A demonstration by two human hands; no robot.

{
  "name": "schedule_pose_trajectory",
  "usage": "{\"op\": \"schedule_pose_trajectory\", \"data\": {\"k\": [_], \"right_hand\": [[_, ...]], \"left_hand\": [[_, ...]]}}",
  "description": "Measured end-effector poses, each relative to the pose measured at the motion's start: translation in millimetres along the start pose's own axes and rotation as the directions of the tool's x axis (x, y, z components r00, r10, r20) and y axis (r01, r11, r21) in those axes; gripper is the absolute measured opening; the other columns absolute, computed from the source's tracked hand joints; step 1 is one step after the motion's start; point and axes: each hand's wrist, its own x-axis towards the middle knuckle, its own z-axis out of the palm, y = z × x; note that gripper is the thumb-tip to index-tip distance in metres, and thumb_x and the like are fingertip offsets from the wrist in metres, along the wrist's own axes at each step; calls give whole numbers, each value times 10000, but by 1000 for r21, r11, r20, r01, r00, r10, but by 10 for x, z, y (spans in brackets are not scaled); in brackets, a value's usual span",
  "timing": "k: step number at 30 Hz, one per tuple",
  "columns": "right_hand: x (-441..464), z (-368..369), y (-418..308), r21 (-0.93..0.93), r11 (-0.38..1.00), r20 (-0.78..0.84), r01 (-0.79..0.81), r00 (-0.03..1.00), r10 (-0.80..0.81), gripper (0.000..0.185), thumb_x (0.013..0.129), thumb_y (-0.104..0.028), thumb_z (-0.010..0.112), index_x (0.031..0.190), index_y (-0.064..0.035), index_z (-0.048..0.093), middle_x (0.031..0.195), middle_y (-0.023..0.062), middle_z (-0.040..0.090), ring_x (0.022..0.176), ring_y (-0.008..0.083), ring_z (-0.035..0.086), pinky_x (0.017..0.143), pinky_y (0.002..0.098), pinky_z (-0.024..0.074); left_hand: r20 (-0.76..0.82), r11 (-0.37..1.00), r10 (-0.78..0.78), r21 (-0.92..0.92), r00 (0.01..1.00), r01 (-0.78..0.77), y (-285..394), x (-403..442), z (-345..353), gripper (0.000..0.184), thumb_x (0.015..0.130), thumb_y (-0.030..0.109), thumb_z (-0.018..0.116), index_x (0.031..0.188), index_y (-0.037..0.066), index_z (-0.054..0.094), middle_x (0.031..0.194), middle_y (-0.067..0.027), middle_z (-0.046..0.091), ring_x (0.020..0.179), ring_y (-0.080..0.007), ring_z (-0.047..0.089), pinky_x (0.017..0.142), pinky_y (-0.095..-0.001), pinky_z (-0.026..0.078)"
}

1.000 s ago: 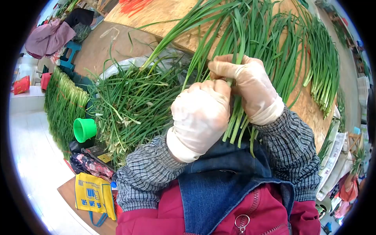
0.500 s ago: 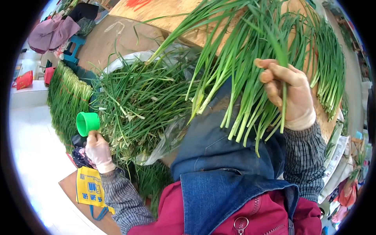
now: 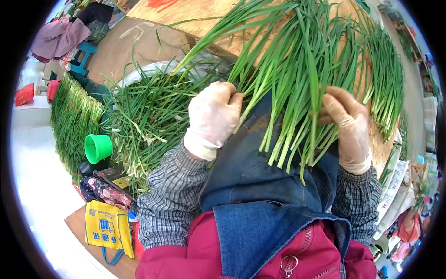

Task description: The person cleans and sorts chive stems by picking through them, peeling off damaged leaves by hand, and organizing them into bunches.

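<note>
Long green garlic chives (image 3: 297, 88) hang over the edge of a wooden board and across my lap, pale stem ends towards me. My left hand (image 3: 213, 116), in a thin whitish glove, is closed at the left side of these chives. Its fingers pinch a few stems there, mostly hidden by the fist. On the other side, my right hand (image 3: 349, 125), gloved too, has its fingers curled in against a chive blade, slightly blurred. Left of my left hand lies a heap of loose leaves and trimmings (image 3: 148, 121) on plastic sheeting.
A green cup (image 3: 98, 149) stands beside the heap. Bundled chives (image 3: 76, 116) are stacked at the left, and more chives (image 3: 388, 79) hang at the right of the wooden board (image 3: 204, 18). A yellow bag (image 3: 108, 228) lies lower left. Another person (image 3: 60, 37) sits at upper left.
My left hand has let go of the green cup and moved right to the hanging chives. My right hand has turned and come slightly lower, its fingers still at a chive.
</note>
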Motion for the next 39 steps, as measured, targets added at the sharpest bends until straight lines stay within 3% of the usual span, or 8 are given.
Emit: {"op": "schedule_pose_trajectory", "data": {"k": [7,11,17,22,27,30,33,39], "right_hand": [[139,6,-241,41,965,-58,259,965,-256,227,854,-138,570,1006,24,619,854,97,646,731,119,607,629,214,445],[246,33,-251,98,974,12,203,979,-205,212,861,-137,548,977,18,634,810,95,647,689,122,605,599,212,435],[329,197,-304,87,985,150,152,975,-163,208,866,-148,543,965,7,639,779,72,641,646,98,593,545,203,424],[358,218,-328,99,984,204,149,965,-166,210,874,-162,540,956,3,639,766,61,638,639,92,591,531,195,417],[416,141,-272,99,987,212,124,967,-142,209,878,-157,532,944,11,638,751,64,636,624,93,591,515,195,410],[470,110,-230,95,991,211,97,971,-115,207,879,-152,526,937,13,639,734,64,634,606,93,587,507,190,404],[486,125,-211,100,991,216,86,971,-106,206,880,-150,523,934,11,639,726,63,634,602,89,585,499,189,406],[450,173,-239,97,992,253,87,961,-109,206,880,-151,523,934,13,637,730,60,632,599,88,589,480,186,405]], "left_hand": [[-368,852,-477,-417,798,317,-444,-566,-789,73,819,63,607,855,3,630,748,-45,628,636,-99,537,562,-228,418],[-253,557,-516,627,818,545,-1162,-1216,-1163,129,821,145,591,823,25,638,724,-114,623,643,-212,605,580,-326,482],[-90,981,-192,-49,977,189,-293,-597,-519,150,774,139,651,842,6,643,824,-128,631,720,-238,606,656,-310,473],[-39,997,63,53,997,-61,-77,-95,4,120,750,146,651,749,34,609,691,-110,568,608,-232,565,560,-334,457],[-135,953,-272,-176,953,247,-284,-475,-579,70,750,48,624,734,2,574,699,-114,568,604,-222,556,569,-329,455],[-171,836,-392,344,904,427,-1103,-1172,-1043,81,753,95,604,721,24,580,721,-125,587,620,-252,570,582,-346,469],[-105,306,-696,851,710,426,-1521,-1628,-1165,102,723,150,607,713,48,601,722,-134,596,657,-279,592,599,-372,486],[-108,995,2,101,994,9,-384,-701,-488,107,772,86,643,868,44,624,817,-117,616,690,-237,600,632,-310,496]]}}
